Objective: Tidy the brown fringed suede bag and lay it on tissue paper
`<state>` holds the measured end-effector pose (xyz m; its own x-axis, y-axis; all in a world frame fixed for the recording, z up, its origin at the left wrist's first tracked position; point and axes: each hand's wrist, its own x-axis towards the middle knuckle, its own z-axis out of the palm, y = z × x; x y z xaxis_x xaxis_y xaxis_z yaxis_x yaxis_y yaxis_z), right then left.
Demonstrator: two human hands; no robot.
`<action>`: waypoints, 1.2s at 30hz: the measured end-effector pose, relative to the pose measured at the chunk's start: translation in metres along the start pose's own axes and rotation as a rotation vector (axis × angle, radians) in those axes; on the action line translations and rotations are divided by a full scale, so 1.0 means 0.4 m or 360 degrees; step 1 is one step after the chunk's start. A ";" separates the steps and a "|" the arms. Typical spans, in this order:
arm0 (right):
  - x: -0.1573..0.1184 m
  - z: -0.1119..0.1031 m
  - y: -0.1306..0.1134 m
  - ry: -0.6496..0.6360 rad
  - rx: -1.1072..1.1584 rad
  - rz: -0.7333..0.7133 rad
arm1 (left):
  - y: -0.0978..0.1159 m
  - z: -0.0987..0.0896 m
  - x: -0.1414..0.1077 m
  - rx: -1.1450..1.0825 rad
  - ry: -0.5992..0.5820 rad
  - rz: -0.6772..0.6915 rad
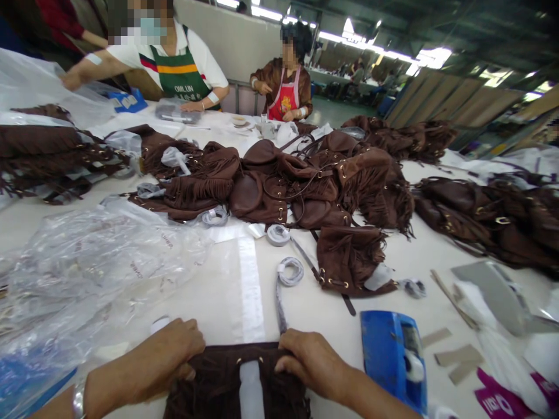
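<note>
A dark brown fringed bag (218, 378) lies at the near edge of the table, cut off by the bottom of the view. My left hand (179, 352) grips its upper left corner, fingers curled over the edge. At the upper right corner my right hand (308, 361) pinches the bag between thumb and fingers. A pale wrapped strip (251, 387) runs down the bag's front between two brass eyelets. Just beyond the right hand, a coiled strap in grey wrapping (290, 272) trails down towards the bag. Another brown fringed bag (349, 256) lies farther right.
Brown bags (305, 180) are heaped across the middle. Clear plastic bags (100, 256) spread on the left. A blue tape dispenser (393, 355) stands right of my right hand, near cardboard strips (458, 361). Two co-workers in aprons (183, 70) are across the table.
</note>
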<state>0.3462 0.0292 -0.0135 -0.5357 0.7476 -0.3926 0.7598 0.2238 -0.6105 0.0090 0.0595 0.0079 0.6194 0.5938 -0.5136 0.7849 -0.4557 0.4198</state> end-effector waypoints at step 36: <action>-0.229 0.317 -0.136 0.0743 -0.0221 -0.0390 | 0.203 0.421 -0.257 -0.0150 0.1244 -0.0173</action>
<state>0.3073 -0.1307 -0.0313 -0.5064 0.8544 0.1162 0.6918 0.4830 -0.5368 0.0116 -0.1505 -0.0313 0.3220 0.9410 0.1040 0.8139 -0.3313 0.4773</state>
